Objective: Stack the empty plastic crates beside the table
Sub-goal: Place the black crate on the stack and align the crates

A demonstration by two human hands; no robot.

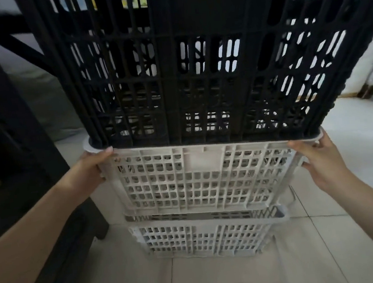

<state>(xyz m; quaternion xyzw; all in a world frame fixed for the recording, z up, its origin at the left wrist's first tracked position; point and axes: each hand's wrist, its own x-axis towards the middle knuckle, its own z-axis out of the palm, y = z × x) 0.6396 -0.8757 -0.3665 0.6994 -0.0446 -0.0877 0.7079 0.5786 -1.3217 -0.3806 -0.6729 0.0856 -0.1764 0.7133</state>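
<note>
A: From the head view, what step are we at?

B: Looks like the seating step. Three crates are already in a column on the tiled floor (216,275), right beside the dark desk (21,139) at its near corner. The lower white crate (202,240) sits on the tiles, the upper white crate (198,179) is nested into it, and the black crate (196,60) stands in the top one's mouth.

A: And the hands?

B: The left hand (92,171) is wrapped around the upper white crate's left rim corner, thumb on top of the lip. The right hand (319,162) clasps the right rim corner, fingers curled round the side. Both hold that crate, not the black one.

A: Next move?

B: My guess is steadying or squaring the stack. The black crate seems to lean away from the camera, though the wide lens may exaggerate that. It calls for an even push from both sides so the column doesn't tip toward the desk.

A: Materials?

B: Rigid moulded plastic throughout. The white ones have small square lattice walls with a solid label panel in the middle; the black one has taller slots and thick ribs. All appear empty.
</note>
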